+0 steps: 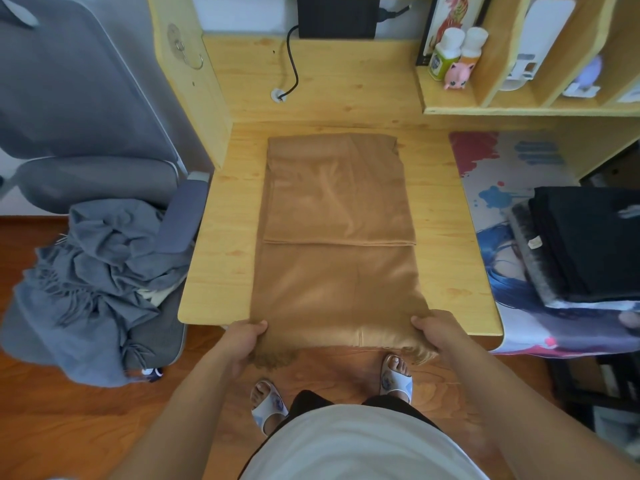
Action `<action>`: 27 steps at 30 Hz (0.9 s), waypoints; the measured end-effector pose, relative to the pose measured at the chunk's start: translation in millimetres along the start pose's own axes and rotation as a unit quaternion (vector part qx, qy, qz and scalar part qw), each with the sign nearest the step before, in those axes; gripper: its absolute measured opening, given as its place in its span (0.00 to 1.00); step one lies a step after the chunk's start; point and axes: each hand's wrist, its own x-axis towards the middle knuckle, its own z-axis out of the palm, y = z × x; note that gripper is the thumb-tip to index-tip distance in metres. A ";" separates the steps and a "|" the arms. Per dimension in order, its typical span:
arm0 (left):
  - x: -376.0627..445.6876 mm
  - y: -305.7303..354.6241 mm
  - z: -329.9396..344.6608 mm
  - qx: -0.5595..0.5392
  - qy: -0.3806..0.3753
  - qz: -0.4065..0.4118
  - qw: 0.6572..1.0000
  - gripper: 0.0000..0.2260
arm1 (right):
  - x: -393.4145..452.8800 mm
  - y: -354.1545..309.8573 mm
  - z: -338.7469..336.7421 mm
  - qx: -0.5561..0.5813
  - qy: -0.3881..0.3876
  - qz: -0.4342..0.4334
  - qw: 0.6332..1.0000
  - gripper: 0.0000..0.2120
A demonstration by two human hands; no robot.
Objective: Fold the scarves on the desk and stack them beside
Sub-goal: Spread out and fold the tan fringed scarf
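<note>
No lettering could be read anywhere on the desk (221, 278): the label on the green bottle (441, 60) was too blurred to make out, as was the small tag on the dark folded stack (588, 244).

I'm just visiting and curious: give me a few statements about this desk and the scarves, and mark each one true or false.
1. Both hands hold the near end of the brown scarf. True: the left hand and right hand grip its two corners at the desk edge.
2. The brown scarf is crumpled in a heap. False: it lies flat, its far part already folded over.
3. A grey scarf lies heaped on the chair. True.
4. The dark folded stack sits left of the brown scarf. False: it sits to the right.
</note>
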 end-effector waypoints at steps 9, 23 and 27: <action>-21.0 95.3 2.1 -0.038 0.008 0.036 0.999 0.26 | -6.9 -93.0 -35.7 0.030 -0.076 -0.010 0.997 0.08; -67.3 263.1 -15.1 -0.094 -0.045 0.129 0.986 0.14 | -40.0 -243.6 -93.9 0.273 -0.104 -0.073 0.954 0.12; -75.4 271.0 -22.2 -0.097 -0.017 0.148 0.984 0.15 | -45.8 -250.2 -95.5 0.332 -0.103 -0.107 0.931 0.12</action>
